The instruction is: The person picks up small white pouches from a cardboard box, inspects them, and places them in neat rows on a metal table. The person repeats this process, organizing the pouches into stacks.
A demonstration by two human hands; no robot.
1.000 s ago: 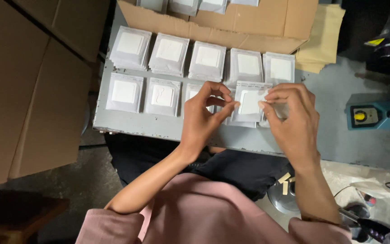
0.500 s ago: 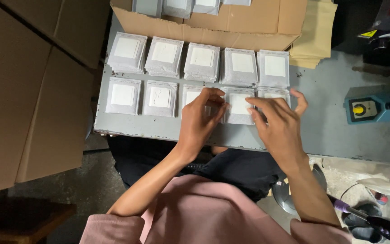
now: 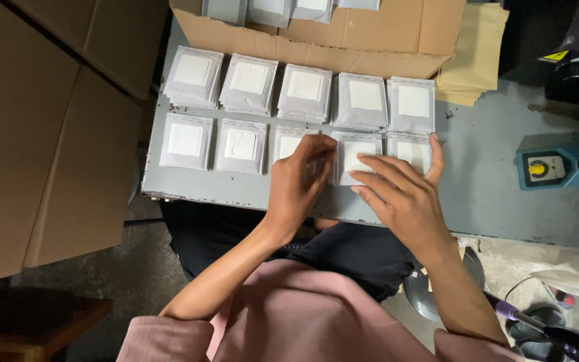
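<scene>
— What is nearest the camera?

— A pink top and dark trousers, then two bare forearms reaching out over the front edge of a grey table (image 3: 490, 194).

— And the left hand (image 3: 297, 184)?

— It rests on the third packet (image 3: 288, 144) of the front row, fingers curled, their tips pinching that packet's right edge. Most of the packet is hidden under the hand.

— The right hand (image 3: 403, 194)?

— Open and flat, fingers spread. Its fingertips lie on the fourth packet (image 3: 356, 153), and the thumb points up along the right edge of the fifth packet (image 3: 411, 151). It grips nothing.

— How do the packets lie?

— Five white square packets in the front row, side by side, each with a white pad showing inside. Just behind them is a second row of five small stacks (image 3: 306, 92) of the same packets.

— And farther back?

— An open cardboard box (image 3: 370, 30) with more packets inside, touching the back row. A pile of tan paper sheets (image 3: 474, 57) sits beside it on the right. A blue device with a yellow knob (image 3: 552, 167) stands at the table's right end.
</scene>
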